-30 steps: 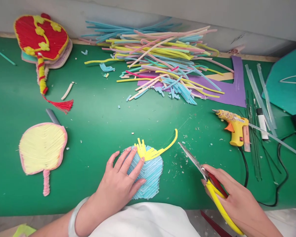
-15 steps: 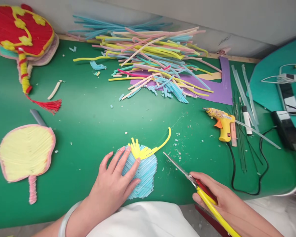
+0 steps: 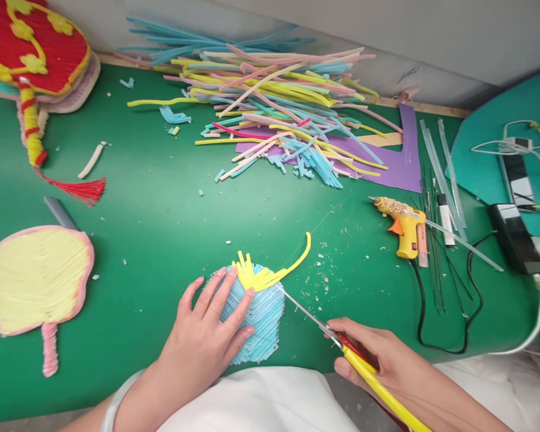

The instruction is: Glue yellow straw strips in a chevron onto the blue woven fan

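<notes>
My left hand [image 3: 211, 321] lies with fingers spread on a blue panel [image 3: 263, 327] made of pipe-cleaner strips, pressing it to the table. Yellow pipe-cleaner pieces [image 3: 258, 279] fan out along the panel's upper edge. One longer yellow strip [image 3: 302, 255] curves off past the panel's right side. In my right hand [image 3: 369, 351] is a pair of scissors [image 3: 364, 372] with red and yellow handles. Their blades point up and left, and the tip reaches the panel's right edge, just below the yellow strip. The blades look closed together.
A heap of coloured pipe cleaners [image 3: 274, 90] lies at the back, partly over a purple sheet [image 3: 407, 156]. A yellow glue gun [image 3: 405, 225] with a black cord rests at right. A yellow fan with pink edging [image 3: 40, 282] and a red fan [image 3: 49, 42] are at left.
My right hand has moved left with the scissors, bringing their tip to the panel's right edge. My left hand holds its place on the panel. The view has shifted slightly.
</notes>
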Action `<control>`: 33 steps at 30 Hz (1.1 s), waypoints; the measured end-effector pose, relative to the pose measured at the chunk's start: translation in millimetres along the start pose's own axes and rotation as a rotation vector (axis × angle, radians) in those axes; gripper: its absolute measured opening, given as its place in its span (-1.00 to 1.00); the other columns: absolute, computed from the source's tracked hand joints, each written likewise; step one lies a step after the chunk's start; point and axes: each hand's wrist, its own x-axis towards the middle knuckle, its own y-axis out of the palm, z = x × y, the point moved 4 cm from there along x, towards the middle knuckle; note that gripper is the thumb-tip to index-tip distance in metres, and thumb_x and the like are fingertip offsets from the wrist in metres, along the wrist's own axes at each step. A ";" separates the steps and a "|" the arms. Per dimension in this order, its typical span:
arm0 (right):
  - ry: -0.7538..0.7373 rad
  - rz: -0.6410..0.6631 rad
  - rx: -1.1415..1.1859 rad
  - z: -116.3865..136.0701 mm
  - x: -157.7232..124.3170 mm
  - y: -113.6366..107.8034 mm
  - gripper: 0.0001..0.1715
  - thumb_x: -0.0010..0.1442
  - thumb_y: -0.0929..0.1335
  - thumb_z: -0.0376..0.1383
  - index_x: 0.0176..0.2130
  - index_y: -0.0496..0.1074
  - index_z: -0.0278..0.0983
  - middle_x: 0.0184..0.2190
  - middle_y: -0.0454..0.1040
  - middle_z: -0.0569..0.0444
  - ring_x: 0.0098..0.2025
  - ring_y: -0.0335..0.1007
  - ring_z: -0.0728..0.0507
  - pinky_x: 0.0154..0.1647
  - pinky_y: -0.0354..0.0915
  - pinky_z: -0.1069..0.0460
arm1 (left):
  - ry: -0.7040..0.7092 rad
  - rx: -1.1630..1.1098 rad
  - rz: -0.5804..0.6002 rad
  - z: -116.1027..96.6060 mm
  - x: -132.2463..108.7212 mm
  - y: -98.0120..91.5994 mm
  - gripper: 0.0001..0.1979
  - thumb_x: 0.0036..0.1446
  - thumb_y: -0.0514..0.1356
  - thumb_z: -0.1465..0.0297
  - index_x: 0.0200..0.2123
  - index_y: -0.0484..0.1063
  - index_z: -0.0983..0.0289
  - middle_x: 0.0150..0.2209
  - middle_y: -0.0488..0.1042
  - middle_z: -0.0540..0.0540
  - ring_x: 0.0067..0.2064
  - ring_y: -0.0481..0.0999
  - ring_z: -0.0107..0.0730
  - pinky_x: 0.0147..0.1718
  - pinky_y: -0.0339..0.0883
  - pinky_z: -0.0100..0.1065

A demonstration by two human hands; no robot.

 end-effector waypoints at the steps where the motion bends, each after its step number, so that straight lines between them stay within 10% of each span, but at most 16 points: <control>1: -0.003 0.007 0.003 1.2 1.4 0.2 -0.59 0.23 0.29 0.06 -0.08 0.42 -0.12 -0.39 0.37 0.17 -0.37 0.19 -0.05 -0.34 0.19 0.12 | 0.001 0.001 0.000 -0.2 -0.1 0.0 -0.63 0.29 0.15 0.18 0.08 0.46 0.20 0.23 0.35 0.41 0.24 0.36 0.13 0.15 0.14 0.15; 33: -0.017 -0.009 0.044 7.8 13.8 2.4 -0.60 0.23 0.29 0.05 -0.13 0.45 -0.15 -0.46 0.30 0.20 -0.44 0.08 -0.03 -0.41 0.14 0.11 | 0.003 0.006 0.017 -0.1 -0.5 -0.6 -0.63 0.29 0.16 0.19 0.09 0.45 0.19 0.21 0.37 0.39 0.22 0.37 0.12 0.15 0.12 0.14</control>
